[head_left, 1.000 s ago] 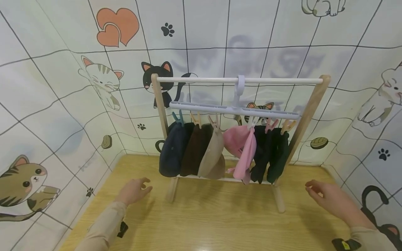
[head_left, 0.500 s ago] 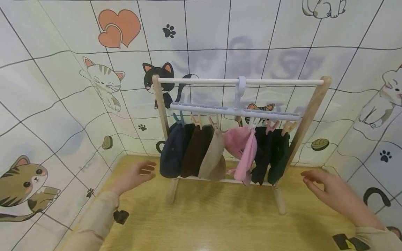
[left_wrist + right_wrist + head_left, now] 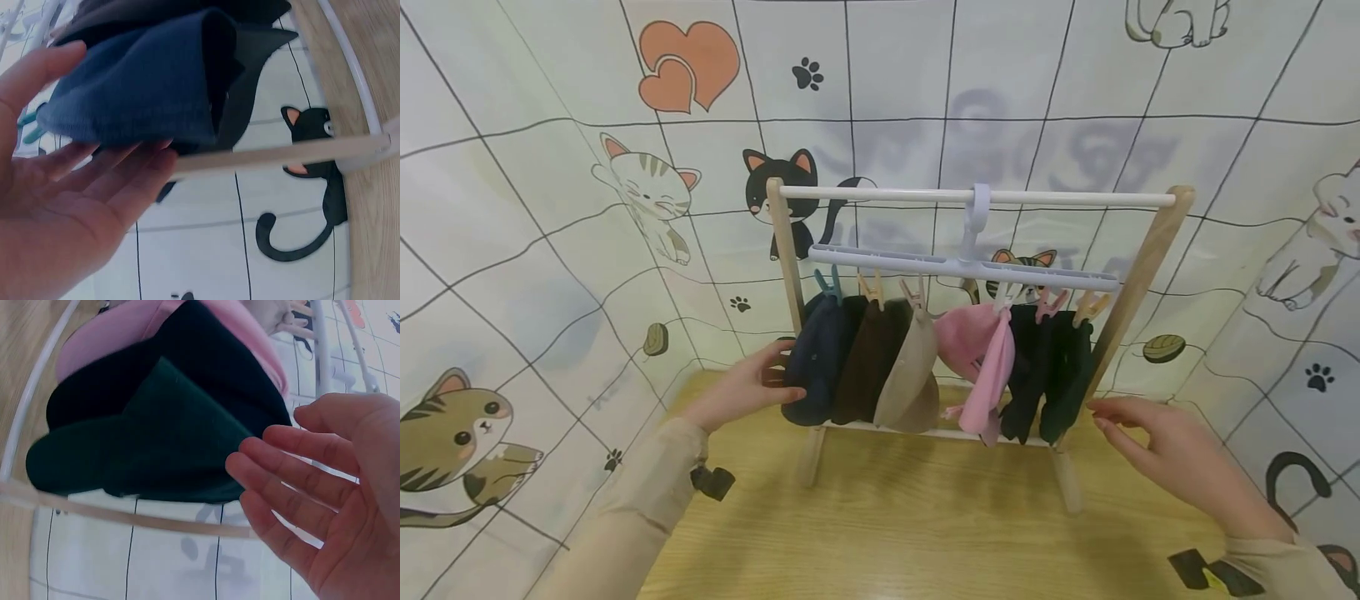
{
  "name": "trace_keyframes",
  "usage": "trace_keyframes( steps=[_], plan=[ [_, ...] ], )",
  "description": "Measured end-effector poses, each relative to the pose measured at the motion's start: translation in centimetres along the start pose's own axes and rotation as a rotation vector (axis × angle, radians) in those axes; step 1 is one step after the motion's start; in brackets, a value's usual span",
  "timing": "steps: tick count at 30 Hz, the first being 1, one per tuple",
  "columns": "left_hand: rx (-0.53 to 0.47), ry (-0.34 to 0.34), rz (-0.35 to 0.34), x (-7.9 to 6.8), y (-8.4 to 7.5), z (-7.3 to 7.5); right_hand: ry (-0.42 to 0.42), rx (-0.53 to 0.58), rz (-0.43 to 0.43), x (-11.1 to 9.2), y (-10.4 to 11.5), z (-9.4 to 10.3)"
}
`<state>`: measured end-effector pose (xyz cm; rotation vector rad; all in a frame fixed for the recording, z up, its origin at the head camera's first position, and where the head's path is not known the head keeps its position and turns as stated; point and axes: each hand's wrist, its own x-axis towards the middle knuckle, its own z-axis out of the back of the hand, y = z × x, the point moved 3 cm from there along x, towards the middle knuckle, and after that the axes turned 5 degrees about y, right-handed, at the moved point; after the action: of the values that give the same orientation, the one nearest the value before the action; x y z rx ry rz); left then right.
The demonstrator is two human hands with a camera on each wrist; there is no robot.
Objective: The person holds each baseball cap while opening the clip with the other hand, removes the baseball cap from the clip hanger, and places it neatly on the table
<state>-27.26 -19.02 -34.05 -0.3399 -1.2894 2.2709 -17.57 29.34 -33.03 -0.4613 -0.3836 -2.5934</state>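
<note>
The blue cap (image 3: 814, 362) hangs between the spread thumb and fingers of the left hand (image 3: 737, 393); the green cap (image 3: 1067, 379), just beside the right hand (image 3: 1180, 450), fingers loosely extended. Palms face inward.

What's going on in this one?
A person has one hand at each end of a row of six cloth caps that hang by clips below a pale hanger on a wooden rack. The left hand is at the navy cap, thumb in front and fingers partly hidden behind it. The right hand is open beside the dark green cap; whether its fingertips touch the cloth is unclear. All six remain hanging.
</note>
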Motion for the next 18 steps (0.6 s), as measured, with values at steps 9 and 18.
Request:
trace_keyframes(
  steps=[9, 18],
  plan=[
    [0.004, -0.051, -0.032, 1.3, -0.6, -1.1, -0.029, 0.021, 0.060, 1.0, 1.7, -0.7],
    [0.000, -0.011, -0.075, 0.7, -0.9, -2.0, 0.009, 0.108, 0.071, 2.2, 2.9, -1.3]
  ],
)
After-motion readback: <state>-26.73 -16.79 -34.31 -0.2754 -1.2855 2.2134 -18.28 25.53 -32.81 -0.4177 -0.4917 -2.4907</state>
